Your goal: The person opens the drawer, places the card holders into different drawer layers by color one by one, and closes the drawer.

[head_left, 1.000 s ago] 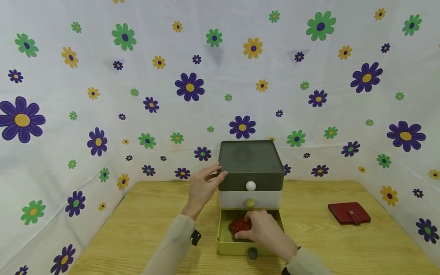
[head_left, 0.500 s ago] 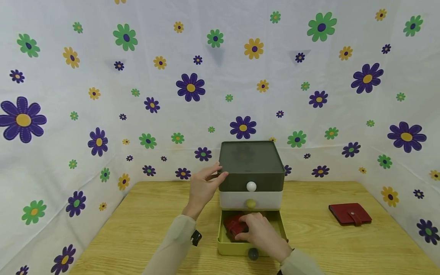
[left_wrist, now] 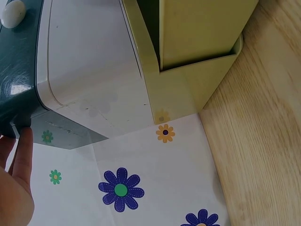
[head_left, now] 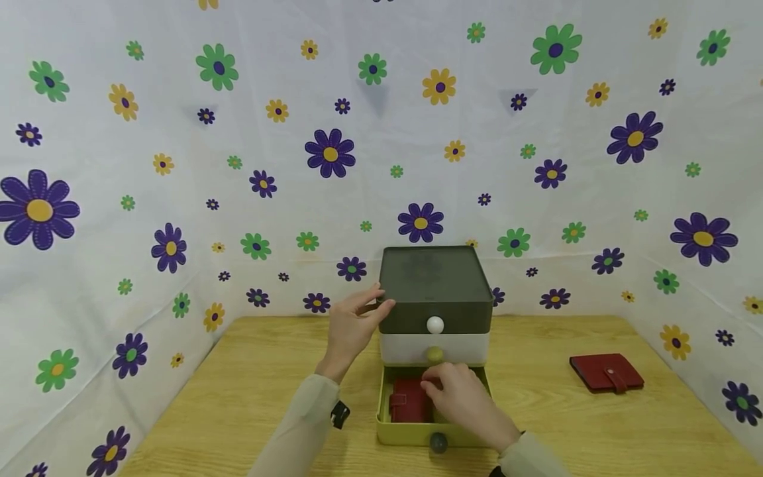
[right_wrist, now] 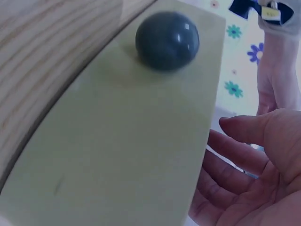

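Note:
A red wallet (head_left: 411,401) with a strap lies flat in the left part of the pulled-out yellow-green bottom drawer (head_left: 411,434). My right hand (head_left: 467,401) hovers over the drawer beside the wallet, its fingers loosely bent around nothing. In the right wrist view, those fingers reach past the drawer's front and its dark round knob (right_wrist: 167,41). At the cabinet's upper left corner, my left hand (head_left: 353,329) touches the dark green top tier (head_left: 405,318) with extended fingertips. The left wrist view shows its fingers (left_wrist: 22,160) against that corner.
A second red wallet (head_left: 607,372) lies on the wooden table (head_left: 536,424) to the right. The cabinet's white middle tier (head_left: 399,348) is closed above the drawer. A flower-patterned cloth (head_left: 286,212) surrounds the table's back and sides.
The wallet went from tilted under my right hand to lying flat in the drawer. My right fingers let go of it and rose slightly. My left hand stayed at the corner.

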Demonstrator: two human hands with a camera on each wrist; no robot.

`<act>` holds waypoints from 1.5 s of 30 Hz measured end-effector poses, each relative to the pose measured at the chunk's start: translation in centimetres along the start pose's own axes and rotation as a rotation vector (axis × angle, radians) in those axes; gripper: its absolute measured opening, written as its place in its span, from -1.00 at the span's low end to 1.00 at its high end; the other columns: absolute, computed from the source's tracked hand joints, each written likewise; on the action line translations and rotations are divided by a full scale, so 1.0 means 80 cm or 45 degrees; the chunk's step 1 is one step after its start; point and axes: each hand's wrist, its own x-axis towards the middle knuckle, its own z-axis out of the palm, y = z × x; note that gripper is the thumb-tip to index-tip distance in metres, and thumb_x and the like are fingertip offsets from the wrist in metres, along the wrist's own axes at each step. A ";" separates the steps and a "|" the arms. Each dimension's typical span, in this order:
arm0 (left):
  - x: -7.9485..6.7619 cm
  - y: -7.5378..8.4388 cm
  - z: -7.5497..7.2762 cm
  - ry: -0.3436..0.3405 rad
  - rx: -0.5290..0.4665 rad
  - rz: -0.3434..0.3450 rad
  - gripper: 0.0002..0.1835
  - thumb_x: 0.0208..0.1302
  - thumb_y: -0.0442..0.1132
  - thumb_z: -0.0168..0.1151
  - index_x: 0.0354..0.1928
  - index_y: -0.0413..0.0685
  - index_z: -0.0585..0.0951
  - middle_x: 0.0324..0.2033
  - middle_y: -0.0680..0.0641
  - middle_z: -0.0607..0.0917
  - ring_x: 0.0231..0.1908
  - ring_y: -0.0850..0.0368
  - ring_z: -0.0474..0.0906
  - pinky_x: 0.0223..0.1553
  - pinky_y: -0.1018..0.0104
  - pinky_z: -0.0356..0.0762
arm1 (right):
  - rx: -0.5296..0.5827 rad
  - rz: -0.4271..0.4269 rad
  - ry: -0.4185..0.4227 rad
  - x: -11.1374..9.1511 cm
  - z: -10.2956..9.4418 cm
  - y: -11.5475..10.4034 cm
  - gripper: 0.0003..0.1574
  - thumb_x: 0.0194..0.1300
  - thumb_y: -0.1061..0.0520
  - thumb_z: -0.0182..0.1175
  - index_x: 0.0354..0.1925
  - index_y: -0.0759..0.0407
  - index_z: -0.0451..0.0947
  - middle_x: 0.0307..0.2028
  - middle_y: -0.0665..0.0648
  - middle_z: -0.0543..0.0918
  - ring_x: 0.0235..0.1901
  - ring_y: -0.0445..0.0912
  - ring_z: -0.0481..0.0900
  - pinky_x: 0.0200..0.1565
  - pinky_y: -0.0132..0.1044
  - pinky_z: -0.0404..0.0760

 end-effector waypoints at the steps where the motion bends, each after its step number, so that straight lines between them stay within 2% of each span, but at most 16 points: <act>1: 0.000 -0.001 0.000 0.001 -0.003 0.002 -0.67 0.13 -0.37 0.42 -0.06 -0.41 0.68 0.04 -0.38 0.65 -0.01 -0.26 0.66 -0.11 -0.18 0.64 | 0.000 0.003 0.018 0.000 -0.002 0.002 -0.85 0.30 0.17 0.27 -0.24 0.19 0.74 -0.32 0.06 0.76 -0.46 -0.24 0.61 -0.44 -0.36 0.57; 6: 0.003 -0.019 0.005 0.013 -0.013 0.009 -0.67 0.12 -0.39 0.43 -0.06 -0.41 0.68 0.03 -0.38 0.65 0.00 -0.28 0.65 -0.11 -0.18 0.64 | -0.025 0.015 0.112 0.000 -0.015 0.014 -0.91 0.27 0.18 0.29 -0.33 0.12 0.74 -0.39 -0.03 0.74 -0.45 -0.26 0.58 -0.40 -0.37 0.55; 11: 0.003 -0.040 0.006 0.021 -0.003 0.003 -0.65 0.10 -0.32 0.46 -0.05 -0.29 0.71 0.05 -0.29 0.67 0.02 -0.20 0.66 -0.11 -0.10 0.67 | -0.009 0.079 0.121 -0.001 -0.025 0.025 -0.92 0.26 0.17 0.30 -0.32 0.09 0.74 -0.40 -0.08 0.73 -0.44 -0.28 0.53 -0.37 -0.36 0.54; 17: 0.001 -0.042 0.002 0.029 0.021 0.013 -0.64 0.11 -0.16 0.47 -0.04 -0.13 0.73 0.04 -0.15 0.70 -0.01 -0.07 0.70 -0.16 0.03 0.70 | -0.002 0.136 0.150 -0.005 -0.033 0.036 -0.92 0.27 0.14 0.31 -0.35 0.06 0.73 -0.42 -0.08 0.73 -0.44 -0.28 0.56 -0.38 -0.34 0.55; 21: 0.000 -0.042 0.002 0.023 0.033 0.000 -0.62 0.12 -0.11 0.46 -0.02 -0.10 0.73 0.05 -0.12 0.70 -0.01 -0.03 0.70 -0.16 0.10 0.71 | 0.031 0.166 0.181 -0.006 -0.039 0.045 -0.92 0.27 0.15 0.30 -0.32 0.08 0.73 -0.39 -0.04 0.74 -0.43 -0.26 0.58 -0.38 -0.33 0.57; 27: -0.001 -0.044 0.004 0.008 0.047 -0.056 -0.59 0.06 -0.22 0.50 -0.01 -0.17 0.71 0.08 -0.17 0.68 0.00 -0.10 0.69 -0.13 0.04 0.69 | 0.040 0.183 0.234 -0.009 -0.051 0.062 -0.90 0.28 0.16 0.29 -0.27 0.10 0.74 -0.34 0.00 0.76 -0.38 -0.20 0.64 -0.36 -0.32 0.61; 31: -0.001 -0.040 0.006 0.003 0.066 -0.072 -0.59 0.06 -0.30 0.49 0.00 -0.27 0.69 0.09 -0.24 0.66 -0.02 -0.18 0.69 -0.14 -0.03 0.68 | 0.023 0.167 0.266 -0.013 -0.061 0.073 -0.89 0.28 0.16 0.28 -0.26 0.13 0.73 -0.34 0.02 0.76 -0.36 -0.16 0.66 -0.33 -0.28 0.64; 39: -0.002 -0.006 0.004 0.030 0.065 -0.024 -0.62 0.08 -0.34 0.47 -0.04 -0.35 0.69 0.03 -0.30 0.68 -0.07 -0.19 0.70 -0.17 -0.01 0.69 | -0.023 0.175 0.315 -0.019 -0.074 0.097 -0.85 0.33 0.15 0.24 -0.24 0.15 0.72 -0.32 0.05 0.76 -0.33 -0.09 0.68 -0.26 -0.15 0.68; 45: -0.002 -0.005 0.005 0.020 0.050 -0.034 -0.62 0.09 -0.33 0.47 -0.03 -0.35 0.69 0.05 -0.31 0.67 -0.04 -0.20 0.69 -0.15 -0.08 0.67 | -0.061 0.200 0.311 -0.025 -0.085 0.120 -0.84 0.33 0.14 0.23 -0.26 0.18 0.71 -0.34 0.08 0.75 -0.33 -0.04 0.68 -0.26 -0.09 0.67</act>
